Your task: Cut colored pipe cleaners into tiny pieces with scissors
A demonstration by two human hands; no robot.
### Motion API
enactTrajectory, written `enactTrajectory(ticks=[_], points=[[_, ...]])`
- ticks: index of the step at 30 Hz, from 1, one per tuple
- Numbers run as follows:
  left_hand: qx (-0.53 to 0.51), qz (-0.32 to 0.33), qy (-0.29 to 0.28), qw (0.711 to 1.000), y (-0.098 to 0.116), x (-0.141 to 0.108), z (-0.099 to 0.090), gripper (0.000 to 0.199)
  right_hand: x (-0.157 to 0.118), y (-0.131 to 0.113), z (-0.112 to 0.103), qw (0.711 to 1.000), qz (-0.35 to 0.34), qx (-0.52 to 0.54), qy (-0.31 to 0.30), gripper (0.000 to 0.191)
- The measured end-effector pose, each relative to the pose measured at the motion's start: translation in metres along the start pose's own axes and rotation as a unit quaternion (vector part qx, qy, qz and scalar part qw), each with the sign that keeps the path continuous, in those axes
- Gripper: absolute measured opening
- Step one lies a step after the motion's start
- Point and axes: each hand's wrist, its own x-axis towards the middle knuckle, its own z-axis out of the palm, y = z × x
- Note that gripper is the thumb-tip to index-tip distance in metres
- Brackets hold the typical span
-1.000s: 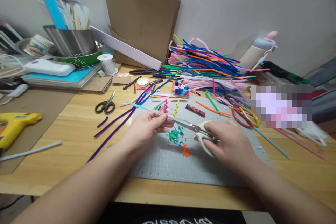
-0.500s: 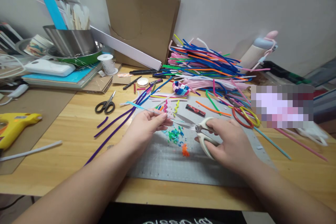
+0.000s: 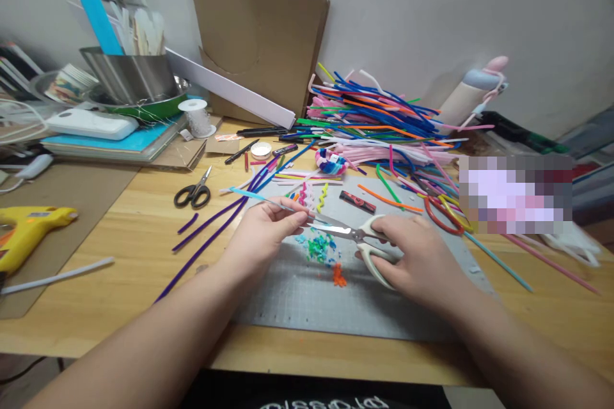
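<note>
My left hand pinches a thin light blue pipe cleaner between thumb and fingers, its far end pointing left. My right hand has its fingers through the handles of pale-handled scissors. The blades are slightly apart and point left, with their tips close by my left fingertips; whether they touch the pipe cleaner I cannot tell. Below the blades, small green and blue clippings and an orange heap of clippings lie on the grey cutting mat. Short pink and yellow twisted pieces rest just beyond.
A large pile of colourful pipe cleaners lies at the back against the wall. Black scissors and purple pipe cleaners are left of the mat. A yellow glue gun sits at far left. A cardboard panel leans upright behind.
The scissor blades have turned and shifted slightly left, closer to my left fingertips. My left hand stays nearly in place, still pinching the light blue pipe cleaner.
</note>
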Motion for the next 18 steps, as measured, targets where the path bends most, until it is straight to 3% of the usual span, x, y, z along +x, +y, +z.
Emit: enactTrajectory(ticks=[7,18], points=[[-0.032,-0.008,0.011,0.999,0.0008,-0.0002,0.0017,0.016,-0.0011,-0.0023,0.0011,1.0,0.016,0.009,-0.012,0.014],[-0.12,-0.106,0.04,0.986,0.0081,-0.004,0.0087,0.009,-0.0023,-0.0052,0.0043,0.999,0.005,-0.027,0.031,0.018]])
